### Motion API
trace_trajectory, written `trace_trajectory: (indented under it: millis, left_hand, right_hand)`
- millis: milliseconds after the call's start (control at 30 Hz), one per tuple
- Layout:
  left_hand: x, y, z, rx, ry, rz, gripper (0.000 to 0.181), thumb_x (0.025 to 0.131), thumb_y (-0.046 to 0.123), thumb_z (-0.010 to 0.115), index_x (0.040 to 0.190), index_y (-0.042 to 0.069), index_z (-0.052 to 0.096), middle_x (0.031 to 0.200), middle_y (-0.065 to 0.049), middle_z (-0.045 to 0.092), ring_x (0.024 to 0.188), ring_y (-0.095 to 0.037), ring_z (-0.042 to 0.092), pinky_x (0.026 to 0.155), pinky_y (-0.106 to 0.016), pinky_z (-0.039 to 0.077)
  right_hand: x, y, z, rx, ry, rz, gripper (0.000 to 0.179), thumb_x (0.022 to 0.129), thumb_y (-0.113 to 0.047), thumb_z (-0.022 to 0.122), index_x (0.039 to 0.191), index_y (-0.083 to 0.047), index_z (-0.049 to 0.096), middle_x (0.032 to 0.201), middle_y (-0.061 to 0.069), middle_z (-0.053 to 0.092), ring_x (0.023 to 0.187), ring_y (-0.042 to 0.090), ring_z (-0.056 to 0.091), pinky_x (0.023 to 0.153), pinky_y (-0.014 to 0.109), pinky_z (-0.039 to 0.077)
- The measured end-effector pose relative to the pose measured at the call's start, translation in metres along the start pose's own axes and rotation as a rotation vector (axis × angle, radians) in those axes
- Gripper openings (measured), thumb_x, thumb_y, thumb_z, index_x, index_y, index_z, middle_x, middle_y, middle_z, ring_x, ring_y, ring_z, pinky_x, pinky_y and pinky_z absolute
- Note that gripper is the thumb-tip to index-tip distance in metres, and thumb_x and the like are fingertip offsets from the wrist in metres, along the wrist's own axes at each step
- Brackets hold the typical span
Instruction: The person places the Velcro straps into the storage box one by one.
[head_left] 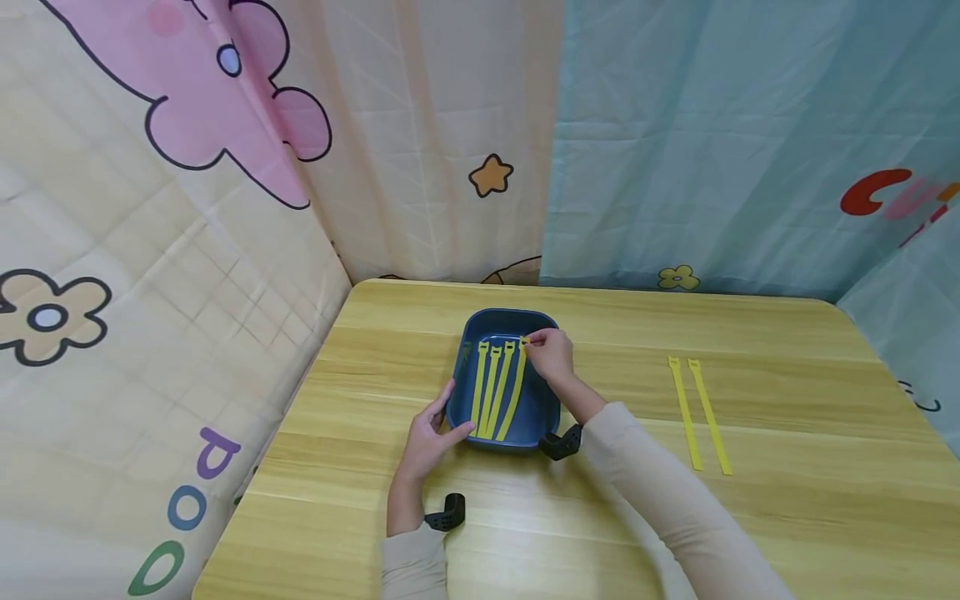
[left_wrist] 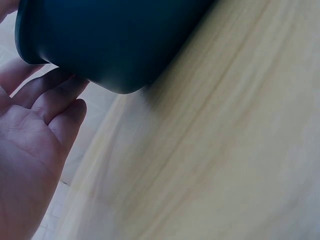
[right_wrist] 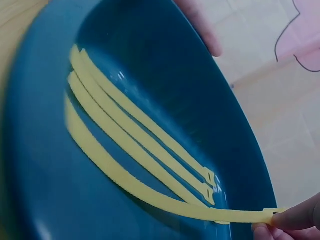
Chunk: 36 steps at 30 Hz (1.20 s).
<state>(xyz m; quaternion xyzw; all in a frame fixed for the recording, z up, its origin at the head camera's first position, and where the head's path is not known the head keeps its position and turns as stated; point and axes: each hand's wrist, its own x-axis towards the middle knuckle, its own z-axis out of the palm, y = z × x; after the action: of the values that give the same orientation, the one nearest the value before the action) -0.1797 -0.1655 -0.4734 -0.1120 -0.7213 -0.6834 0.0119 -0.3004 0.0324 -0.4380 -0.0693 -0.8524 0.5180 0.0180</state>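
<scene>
A dark blue plastic bin (head_left: 536, 410) stands on the table, with several yellow cable straps (head_left: 481, 387) side by side inside it. Thumb and fingers of my left hand (head_left: 426, 446) grip its near left corner; in the left wrist view, the fingers (left_wrist: 60, 100) touch the bin's outer wall. Over the bin's right side, my right hand (head_left: 551, 357) pinches the slotted head of one yellow cable strap (right_wrist: 230, 215). That strap bows down from the fingertips, its tail against the bin's near end. The other straps lie on the bin floor, their heads at the far end.
Two more yellow cable straps (head_left: 696, 417) lie on the wooden table (head_left: 810, 400) to the right of the bin. Printed cloth curtains (head_left: 435, 125) hang behind and beside the table. Each wrist carries a black camera (head_left: 447, 512).
</scene>
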Motion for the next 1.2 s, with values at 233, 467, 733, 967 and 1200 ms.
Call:
trace_trajectory:
  millis: [233, 467, 733, 967, 1200]
  left_hand:
    - [0.000, -0.001, 0.000, 0.006, 0.004, 0.000, 0.070, 0.082, 0.000, 0.066, 0.140, -0.006, 0.027, 0.147, -0.015, 0.022, 0.135, -0.026, 0.017, 0.107, -0.034, 0.016]
    - [0.000, 0.002, 0.001, 0.015, 0.001, 0.002, 0.069, 0.083, -0.001, 0.065, 0.140, -0.006, 0.028, 0.147, -0.015, 0.023, 0.134, -0.026, 0.019, 0.107, -0.033, 0.018]
    - [0.000, 0.001, -0.001, 0.012, -0.006, 0.010, 0.069, 0.083, 0.000, 0.065, 0.140, -0.007, 0.027, 0.147, -0.016, 0.021, 0.135, -0.026, 0.018, 0.107, -0.033, 0.018]
    - [0.000, 0.001, -0.002, 0.024, -0.011, 0.005, 0.070, 0.083, 0.001, 0.066, 0.140, -0.006, 0.027, 0.148, -0.017, 0.021, 0.135, -0.025, 0.018, 0.107, -0.031, 0.018]
    - [0.000, 0.002, -0.001, 0.019, -0.006, 0.004, 0.070, 0.082, -0.001, 0.066, 0.141, -0.005, 0.027, 0.147, -0.015, 0.022, 0.135, -0.025, 0.018, 0.107, -0.033, 0.018]
  right_hand:
    - [0.003, 0.002, 0.004, -0.140, 0.011, -0.086, 0.012, 0.086, -0.004, 0.061, 0.091, 0.003, 0.069, 0.083, 0.012, 0.064, 0.074, 0.023, 0.058, 0.066, 0.032, 0.051]
    - [0.004, 0.001, 0.005, -0.189, 0.001, -0.101, 0.012, 0.085, -0.002, 0.059, 0.090, 0.003, 0.069, 0.085, 0.013, 0.065, 0.075, 0.023, 0.059, 0.068, 0.033, 0.051]
    - [0.009, -0.002, 0.005, -0.211, -0.030, -0.080, 0.013, 0.082, 0.000, 0.061, 0.091, 0.004, 0.070, 0.092, 0.015, 0.066, 0.082, 0.026, 0.060, 0.073, 0.036, 0.052]
    - [0.013, -0.004, 0.006, -0.236, -0.077, -0.002, 0.014, 0.082, 0.000, 0.061, 0.093, 0.004, 0.069, 0.097, 0.015, 0.064, 0.083, 0.025, 0.059, 0.073, 0.034, 0.052]
    - [0.016, -0.004, 0.007, -0.287, -0.083, -0.014, 0.013, 0.081, 0.002, 0.058, 0.089, 0.003, 0.068, 0.095, 0.014, 0.063, 0.079, 0.024, 0.059, 0.067, 0.032, 0.052]
